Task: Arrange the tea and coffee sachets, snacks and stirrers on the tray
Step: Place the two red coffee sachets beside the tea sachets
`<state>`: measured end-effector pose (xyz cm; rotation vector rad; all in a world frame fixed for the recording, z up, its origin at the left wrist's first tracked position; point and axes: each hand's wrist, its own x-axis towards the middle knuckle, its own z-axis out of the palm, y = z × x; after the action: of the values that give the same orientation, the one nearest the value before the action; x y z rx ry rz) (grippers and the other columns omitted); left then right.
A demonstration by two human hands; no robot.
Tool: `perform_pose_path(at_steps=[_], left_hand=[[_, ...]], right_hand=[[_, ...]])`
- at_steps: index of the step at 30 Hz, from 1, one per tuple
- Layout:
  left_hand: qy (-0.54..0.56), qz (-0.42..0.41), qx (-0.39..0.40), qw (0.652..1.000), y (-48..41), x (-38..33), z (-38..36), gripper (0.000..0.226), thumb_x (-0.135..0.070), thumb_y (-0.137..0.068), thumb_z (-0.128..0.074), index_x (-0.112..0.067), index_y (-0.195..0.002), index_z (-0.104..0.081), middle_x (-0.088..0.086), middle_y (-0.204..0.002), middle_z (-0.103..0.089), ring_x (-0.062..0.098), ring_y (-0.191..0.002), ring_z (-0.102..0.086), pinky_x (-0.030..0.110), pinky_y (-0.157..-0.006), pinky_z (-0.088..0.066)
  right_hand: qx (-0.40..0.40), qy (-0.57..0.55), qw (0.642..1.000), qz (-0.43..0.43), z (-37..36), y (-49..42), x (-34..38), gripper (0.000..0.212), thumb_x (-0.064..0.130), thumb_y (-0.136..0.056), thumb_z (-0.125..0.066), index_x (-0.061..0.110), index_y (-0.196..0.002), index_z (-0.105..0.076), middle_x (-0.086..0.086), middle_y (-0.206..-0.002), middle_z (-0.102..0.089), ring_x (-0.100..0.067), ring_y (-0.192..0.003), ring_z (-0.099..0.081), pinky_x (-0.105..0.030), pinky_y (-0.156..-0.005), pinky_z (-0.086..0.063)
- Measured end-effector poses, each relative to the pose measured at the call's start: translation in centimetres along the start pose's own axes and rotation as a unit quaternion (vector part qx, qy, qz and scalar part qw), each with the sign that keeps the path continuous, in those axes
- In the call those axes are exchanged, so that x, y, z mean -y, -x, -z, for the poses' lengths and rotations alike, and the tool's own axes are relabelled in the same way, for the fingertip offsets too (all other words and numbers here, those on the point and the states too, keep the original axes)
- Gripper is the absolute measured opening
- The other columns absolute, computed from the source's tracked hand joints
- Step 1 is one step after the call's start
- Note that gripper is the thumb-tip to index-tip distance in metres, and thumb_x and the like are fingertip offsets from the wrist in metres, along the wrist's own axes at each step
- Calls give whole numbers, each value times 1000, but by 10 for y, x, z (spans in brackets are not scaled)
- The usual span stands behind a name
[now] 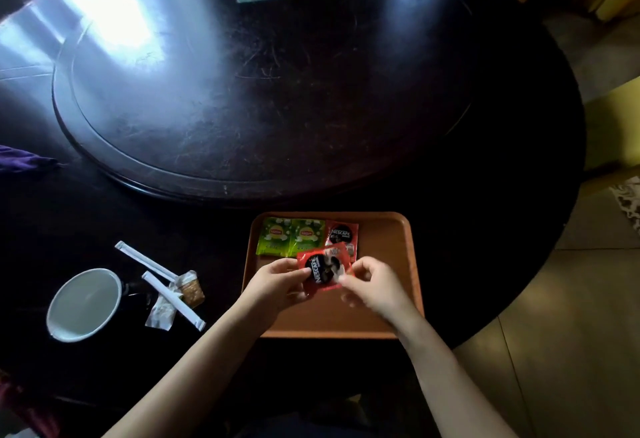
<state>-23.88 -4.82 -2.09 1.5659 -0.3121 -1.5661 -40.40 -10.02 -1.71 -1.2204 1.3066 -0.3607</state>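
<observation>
tray (391, 247), orange, sits at the near edge of a dark round bench (311, 91) glaring far left. both hands, left (273, 287) and right (375, 283), pinch a red coffee sachet (323, 269) over it, its near edge hidden; the snacks (190, 290) left are dim.

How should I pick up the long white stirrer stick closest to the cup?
Pinch the stirrer by its long sides near the lower-right end, coming from above. That end lies bare on the table, while its middle crosses the snack packets. It lies flat and thin, so fingertips from the top work best. This is a judgement from one view.
</observation>
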Motion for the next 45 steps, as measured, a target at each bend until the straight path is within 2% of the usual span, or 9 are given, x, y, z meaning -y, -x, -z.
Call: perform_pose_path(at_steps=[3, 7, 13, 16, 20, 27, 31, 36, 45], left_hand=[[-265, -85, -11, 961, 2, 1, -2, 15, -4, -80, -64, -18, -77, -61, 5, -71, -61, 17, -60, -56, 26, -59, -44], [-324, -123, 48, 937, 6, -7, -17, 20, -5, -77, -67, -23, -69, -63, 3, -67, -61, 12, -59, -57, 23, -59, -45], [-288, -187, -13, 939, 1, -7, -26, 19, -6, -76, -69, -24, -73, -69, 4, -72, -69, 12, -63, -62, 19, -60, -50], [-332, -232, -62, 912, -6, 4, -22, 19, -5, -76, -67, -24, -78, -68, 0, -73, -69, 10, -60, -61, 15, -59, -48], [-512, -280, -129, 802, -11, 33, 0, 29, -13, -78, -66, -13, -107, -64, 6, -108, -65, 21, -100, -58, 26, -83, -45], [-615, -272, -122, 730, -8, 74, 19, 53, -17, -78, -68, -10, -127, -51, 16, -142, -44, 31, -135, -33, 43, -108, -34], [-614, -273, -126, 729, -10, 79, 19, 56, -23, -83, -63, -15, -135, -42, 12, -150, -32, 26, -141, -20, 40, -112, -27], [-609, -286, -127, 728, -11, 80, 21, 57, -25, -84, -62, -16, -135, -41, 11, -150, -30, 25, -142, -18, 37, -113, -23], [-613, -292, -123, 724, -13, 81, 24, 57, -29, -86, -57, -20, -138, -36, 8, -153, -25, 22, -143, -13, 36, -114, -19]], right_hand=[[-35, 165, 983, 78, 12, 8, -1, 29, 19, -78, -67, 16, -105, -56, 0, -95, -60, -13, -79, -54, -12, -66, -41], [30, 237, 961, 141, 18, 6, 6, 28, 23, -84, -62, 18, -112, -62, 1, -105, -65, -11, -97, -55, -22, -82, -41], [29, 85, 992, 87, 26, -1, -6, 8, 14, -81, -67, 8, -85, -68, -9, -86, -69, -20, -83, -64, -36, -78, -53], [-72, -26, 996, 39, 38, -13, -17, 10, 8, -82, -64, 14, -74, -66, -11, -78, -68, -21, -72, -63, -33, -65, -52], [-229, -22, 973, -16, 50, -37, -32, 16, 15, -83, -62, 16, -67, -62, -16, -79, -72, -28, -73, -69, -39, -68, -57], [-286, 176, 942, 11, 36, -64, -28, 34, 20, -83, -65, 1, -110, -60, -19, -111, -64, -33, -101, -61, -36, -81, -49], [-303, 346, 884, 81, 26, -57, -35, 48, 22, -81, -67, 7, -123, -49, -17, -118, -52, -33, -110, -46, -39, -87, -45], [-230, 387, 884, 124, 18, -61, -46, 44, 23, -84, -62, 13, -126, -51, -11, -125, -49, -27, -118, -41, -35, -99, -36], [-256, 369, 885, 126, 7, -63, -43, 41, 20, -80, -69, 4, -116, -56, -17, -108, -53, -30, -104, -47, -33, -91, -39]])
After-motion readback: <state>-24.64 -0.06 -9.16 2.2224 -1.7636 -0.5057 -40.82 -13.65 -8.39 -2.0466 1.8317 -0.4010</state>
